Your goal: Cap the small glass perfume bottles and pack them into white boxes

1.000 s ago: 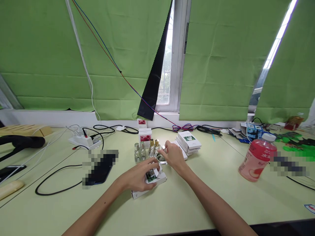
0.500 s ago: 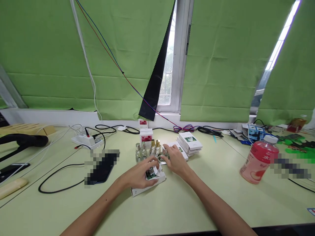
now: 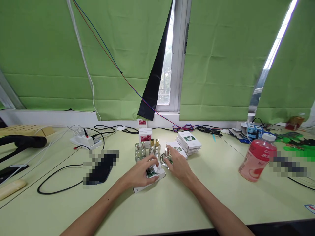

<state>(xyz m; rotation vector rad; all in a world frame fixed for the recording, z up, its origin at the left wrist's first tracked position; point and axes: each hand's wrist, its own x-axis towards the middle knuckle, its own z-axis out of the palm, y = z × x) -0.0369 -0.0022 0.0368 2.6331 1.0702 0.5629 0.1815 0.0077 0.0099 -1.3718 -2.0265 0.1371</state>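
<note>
My left hand (image 3: 142,171) is closed around a small white carton (image 3: 157,177) with a dark green picture; the carton lies tilted on the table with a flap raised at its far end. Close by, my right hand (image 3: 177,163) grips a perfume bottle (image 3: 163,160) with a silvery cap, its fingers round the top and side. Part of that bottle is hidden by the fingers. Behind my left hand stand two bottles with pale green caps (image 3: 140,147) and two with gold caps (image 3: 155,144).
White cartons are stacked (image 3: 189,141) right of my right hand, with another carton (image 3: 176,148) beside them. Boxes with red pictures (image 3: 145,137) stand behind the bottles. A pink drink bottle (image 3: 257,159) is at right; a phone (image 3: 102,168), cables and a power strip (image 3: 85,141) at left.
My right hand and the silver-capped bottle have shifted slightly right, away from the carton. The left hand keeps its hold on the carton. The whole view has moved a little.
</note>
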